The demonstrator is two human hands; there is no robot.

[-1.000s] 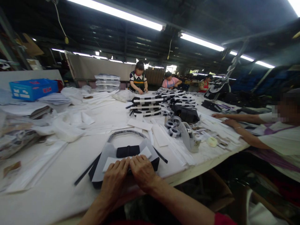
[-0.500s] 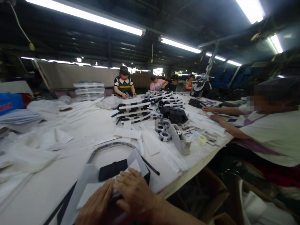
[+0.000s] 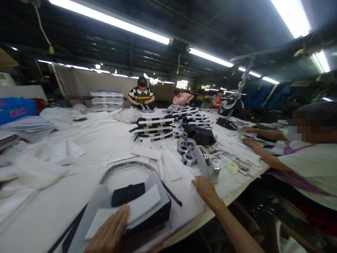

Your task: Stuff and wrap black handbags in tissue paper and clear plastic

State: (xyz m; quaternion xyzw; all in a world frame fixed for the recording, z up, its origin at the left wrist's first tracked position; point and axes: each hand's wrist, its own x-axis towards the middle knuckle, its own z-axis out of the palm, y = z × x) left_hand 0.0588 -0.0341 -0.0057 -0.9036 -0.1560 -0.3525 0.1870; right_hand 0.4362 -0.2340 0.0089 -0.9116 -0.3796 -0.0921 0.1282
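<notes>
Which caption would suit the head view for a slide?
Left hand on white strip atop bag, right hand near tape dispenser.

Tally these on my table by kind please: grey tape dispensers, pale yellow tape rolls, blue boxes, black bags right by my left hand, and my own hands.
Grey tape dispenser: 1
Pale yellow tape roll: 1
Blue box: 1
Black bag by your left hand: 1
Your own hands, left and right hand: 2
Total: 6

I see through one head-worn camera, facing forward and down over the worktop (image 3: 67, 196), with the left fingers (image 3: 121, 217) and right fingers (image 3: 199, 183) close below, ceiling lights (image 3: 113, 22) higher and farther off.
</notes>
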